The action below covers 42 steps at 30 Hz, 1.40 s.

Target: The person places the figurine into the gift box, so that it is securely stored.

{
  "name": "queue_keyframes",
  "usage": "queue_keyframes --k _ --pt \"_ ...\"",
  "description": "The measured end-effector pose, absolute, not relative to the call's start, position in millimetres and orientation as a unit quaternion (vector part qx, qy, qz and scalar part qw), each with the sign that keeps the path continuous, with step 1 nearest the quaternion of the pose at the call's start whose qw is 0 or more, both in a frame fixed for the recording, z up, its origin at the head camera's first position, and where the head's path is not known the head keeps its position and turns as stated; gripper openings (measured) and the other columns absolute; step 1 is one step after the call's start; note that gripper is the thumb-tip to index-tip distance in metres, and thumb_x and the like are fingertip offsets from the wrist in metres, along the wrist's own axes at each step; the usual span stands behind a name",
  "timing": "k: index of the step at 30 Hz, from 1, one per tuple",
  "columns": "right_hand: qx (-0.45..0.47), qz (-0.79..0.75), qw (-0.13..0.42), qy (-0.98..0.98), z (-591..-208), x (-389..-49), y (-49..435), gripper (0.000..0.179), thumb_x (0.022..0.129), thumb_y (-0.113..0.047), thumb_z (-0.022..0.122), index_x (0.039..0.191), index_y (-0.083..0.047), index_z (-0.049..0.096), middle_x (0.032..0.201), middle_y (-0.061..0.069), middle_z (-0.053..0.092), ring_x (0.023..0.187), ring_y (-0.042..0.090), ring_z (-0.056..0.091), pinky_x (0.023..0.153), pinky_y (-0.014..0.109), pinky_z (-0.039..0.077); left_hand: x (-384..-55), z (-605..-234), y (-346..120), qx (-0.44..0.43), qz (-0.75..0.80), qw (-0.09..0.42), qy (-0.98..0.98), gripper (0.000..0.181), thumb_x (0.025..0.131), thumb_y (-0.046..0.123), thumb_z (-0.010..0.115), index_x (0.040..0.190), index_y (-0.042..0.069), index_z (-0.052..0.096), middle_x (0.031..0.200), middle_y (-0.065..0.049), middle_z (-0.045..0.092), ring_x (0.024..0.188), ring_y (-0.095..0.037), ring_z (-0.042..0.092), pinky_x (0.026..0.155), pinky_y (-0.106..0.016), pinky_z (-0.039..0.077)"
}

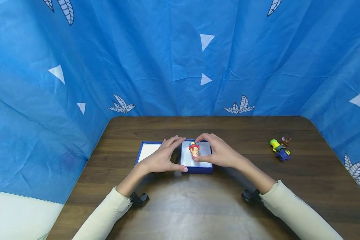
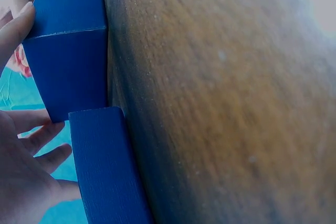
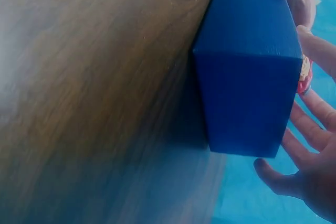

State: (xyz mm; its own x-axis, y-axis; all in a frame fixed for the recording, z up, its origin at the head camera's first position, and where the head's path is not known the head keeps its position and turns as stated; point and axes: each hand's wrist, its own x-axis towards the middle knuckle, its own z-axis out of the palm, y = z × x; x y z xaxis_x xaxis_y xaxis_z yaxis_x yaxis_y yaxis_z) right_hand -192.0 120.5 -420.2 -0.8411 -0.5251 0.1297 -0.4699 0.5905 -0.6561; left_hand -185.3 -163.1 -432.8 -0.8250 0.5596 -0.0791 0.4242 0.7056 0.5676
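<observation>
A small toy figure [image 1: 194, 150] with red, cream, blue and yellow parts is over the white inside of an open blue box [image 1: 199, 170]. My right hand [image 1: 217, 151] pinches the figure between thumb and forefinger; the right wrist view shows only a sliver of this toy figure [image 3: 304, 74] past the rim of the box [image 3: 247, 106]. On the box's left side my left hand [image 1: 163, 156] holds its edges, thumb at the front and fingers at the back. Left of the box lies a shallower blue box half [image 1: 141, 151] with a white inside, partly hidden by my left hand.
Toward the right of the brown wooden table [image 1: 243, 133] lie several small toys: a yellow-green and purple figure [image 1: 276, 146] and a little brown mouse figure [image 1: 285, 141]. A blue patterned curtain [image 1: 174, 60] hangs behind the table and along its sides.
</observation>
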Motion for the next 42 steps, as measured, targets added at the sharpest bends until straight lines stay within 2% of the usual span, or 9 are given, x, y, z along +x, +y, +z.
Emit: queue_keyframes --k 9,17,24,33,42 --pt "-0.296 -0.351 0.04 0.887 -425 -195 108 0.063 0.081 -0.044 0.095 0.129 -0.017 0.065 0.133 0.006 0.071 0.133 0.036 0.058 0.111 0.061 0.05 -186 -434 -163 0.274 0.276 0.121 0.913 0.118 0.082 0.067 0.085 0.173 0.021 0.025 0.18 -0.012 0.023 0.171 -0.03 0.016 0.136 -0.068 0.005" --pt "-0.306 -0.308 0.038 0.9 -430 -195 96 0.06 0.079 -0.044 0.097 0.124 -0.018 0.068 0.129 0.0 0.075 0.135 0.031 0.052 0.116 0.071 0.034 -185 -434 -164 0.277 0.278 0.118 0.912 0.117 0.083 0.066 0.086 0.173 0.023 0.025 0.18 -0.012 0.024 0.17 -0.03 0.017 0.136 -0.068 0.005" --pt "-0.305 -0.276 0.039 0.911 -433 -195 88 0.052 0.078 -0.038 0.099 0.117 -0.018 0.071 0.121 -0.003 0.079 0.139 0.035 0.049 0.117 0.075 0.023 -185 -435 -164 0.28 0.285 0.119 0.909 0.116 0.083 0.065 0.086 0.173 0.022 0.025 0.18 -0.012 0.022 0.17 -0.031 0.017 0.135 -0.069 0.005" --pt "-0.283 -0.25 0.034 0.925 -433 -194 81 0.047 0.076 -0.041 0.099 0.108 -0.019 0.072 0.111 -0.005 0.081 0.14 0.039 0.05 0.119 0.076 0.019 -186 -434 -164 0.284 0.286 0.115 0.908 0.117 0.083 0.064 0.087 0.173 0.02 0.026 0.18 -0.012 0.023 0.171 -0.03 0.015 0.135 -0.07 0.005" --pt "-0.27 -0.261 0.051 0.926 -435 -196 84 0.039 0.076 -0.047 0.098 0.098 -0.024 0.076 0.1 -0.01 0.08 0.143 0.036 0.049 0.12 0.074 0.014 -187 -434 -163 0.289 0.29 0.109 0.906 0.115 0.083 0.062 0.088 0.171 0.017 0.029 0.178 -0.014 0.026 0.17 -0.032 0.016 0.133 -0.072 0.008"
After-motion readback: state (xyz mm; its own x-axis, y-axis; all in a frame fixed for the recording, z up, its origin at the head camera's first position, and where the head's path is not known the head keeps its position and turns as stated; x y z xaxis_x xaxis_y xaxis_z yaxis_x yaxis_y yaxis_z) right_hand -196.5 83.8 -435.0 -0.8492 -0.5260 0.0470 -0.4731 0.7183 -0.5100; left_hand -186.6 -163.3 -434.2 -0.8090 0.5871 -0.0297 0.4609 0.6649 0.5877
